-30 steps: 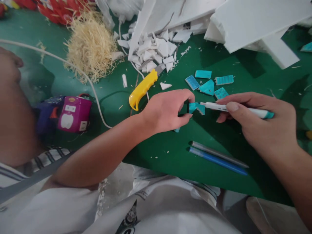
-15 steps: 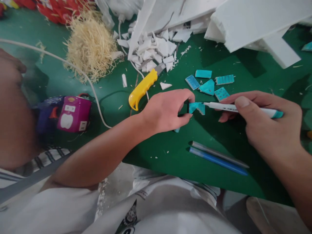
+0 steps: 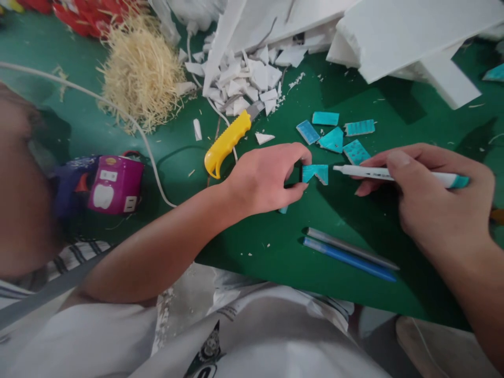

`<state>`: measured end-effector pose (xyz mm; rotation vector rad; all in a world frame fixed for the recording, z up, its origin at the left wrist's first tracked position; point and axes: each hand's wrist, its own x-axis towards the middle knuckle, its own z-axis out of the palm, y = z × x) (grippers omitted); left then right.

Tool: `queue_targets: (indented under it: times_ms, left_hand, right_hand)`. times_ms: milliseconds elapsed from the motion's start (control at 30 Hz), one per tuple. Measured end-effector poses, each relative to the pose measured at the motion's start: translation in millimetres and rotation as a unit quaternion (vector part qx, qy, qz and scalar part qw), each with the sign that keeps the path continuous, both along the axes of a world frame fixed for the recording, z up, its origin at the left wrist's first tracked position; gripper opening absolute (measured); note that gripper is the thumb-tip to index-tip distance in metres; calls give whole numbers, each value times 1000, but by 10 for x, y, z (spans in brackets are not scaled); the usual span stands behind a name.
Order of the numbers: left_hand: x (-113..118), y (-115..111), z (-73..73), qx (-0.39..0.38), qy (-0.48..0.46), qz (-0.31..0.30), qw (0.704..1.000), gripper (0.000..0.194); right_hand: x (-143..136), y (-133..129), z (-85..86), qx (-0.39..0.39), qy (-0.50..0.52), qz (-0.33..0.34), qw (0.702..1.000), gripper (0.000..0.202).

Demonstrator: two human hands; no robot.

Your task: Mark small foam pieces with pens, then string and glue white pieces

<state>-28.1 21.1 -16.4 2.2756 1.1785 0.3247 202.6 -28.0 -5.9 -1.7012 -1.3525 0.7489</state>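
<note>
Bare green surface [image 3: 394, 121] opens ahead of your hands; foam blocks [image 3: 401, 37] wall the far side, teal pieces [image 3: 334, 134] crowd the middle, two pens [image 3: 350, 254] lie nearer you.

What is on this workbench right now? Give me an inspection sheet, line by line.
Surface: green mat, dusted with white crumbs.
Job's things: teal foam piece pinched at its left end by the left hand; white marker with teal cap in the right hand, tip just right of the piece, not touching.
Clutter: four teal pieces, yellow utility knife, white foam scraps, white foam slabs, straw pile, grey and blue pens.
Hands: left pinching, right gripping the marker.
Cables: white cord curving across the mat.
Surroundings: magenta box; red items at the top left.
</note>
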Motion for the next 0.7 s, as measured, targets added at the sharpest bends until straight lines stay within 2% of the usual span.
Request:
queue_targets:
  times_ms: [700]
  left_hand:
    - [3,3,-6,6,-4,-2,1000,25]
  right_hand:
    - [20,-12,-41,4,3,20,1000,24]
